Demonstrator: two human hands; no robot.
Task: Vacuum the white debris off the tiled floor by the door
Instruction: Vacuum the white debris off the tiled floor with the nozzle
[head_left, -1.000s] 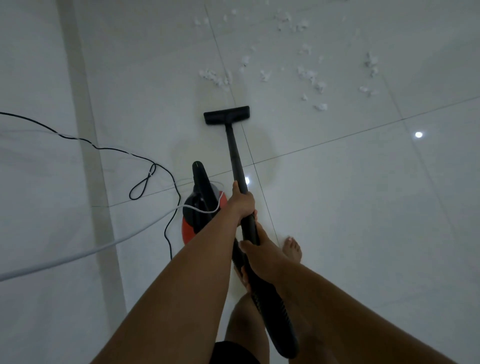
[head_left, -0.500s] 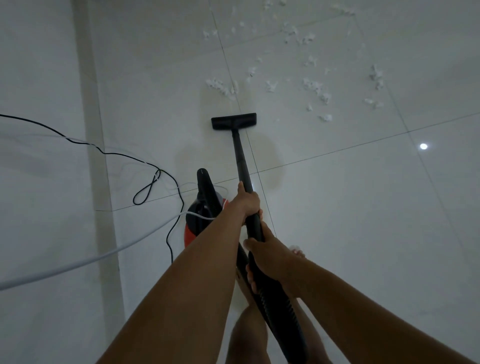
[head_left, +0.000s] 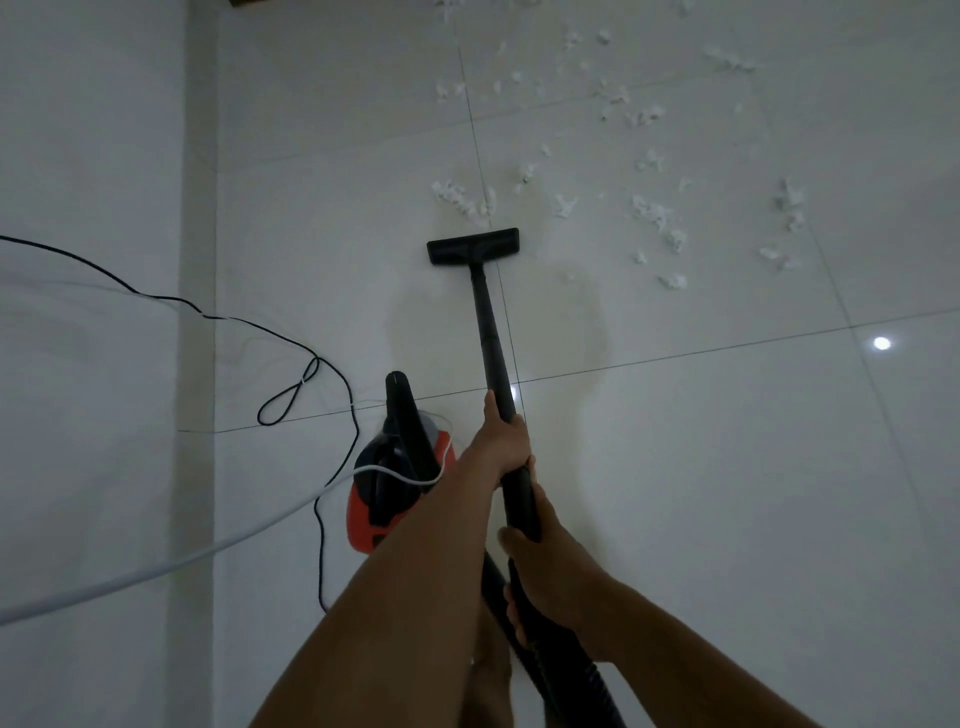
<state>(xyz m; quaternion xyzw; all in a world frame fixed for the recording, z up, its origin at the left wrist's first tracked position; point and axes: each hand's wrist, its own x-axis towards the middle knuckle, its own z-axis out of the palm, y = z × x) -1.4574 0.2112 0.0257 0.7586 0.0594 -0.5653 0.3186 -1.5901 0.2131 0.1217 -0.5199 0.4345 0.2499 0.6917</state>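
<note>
Left grip (head_left: 501, 436) wrapped round black vacuum wand (head_left: 487, 322), right grip (head_left: 550, 566) clasping it lower down, floor head (head_left: 472, 247) just beside white debris (head_left: 460, 196).

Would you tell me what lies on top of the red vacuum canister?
A white cable crosses over the red vacuum canister, below its black handle. The left forearm covers its near right side.

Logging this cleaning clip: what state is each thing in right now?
nozzle: flat on tile, just short of debris.
white debris: scattered, unvacuumed.
wand: held by both hands.
left hand: grips wand, forward.
right hand: grips wand, behind.
vacuum body: on floor, beside wand.
black cord: slack, looped.
</note>
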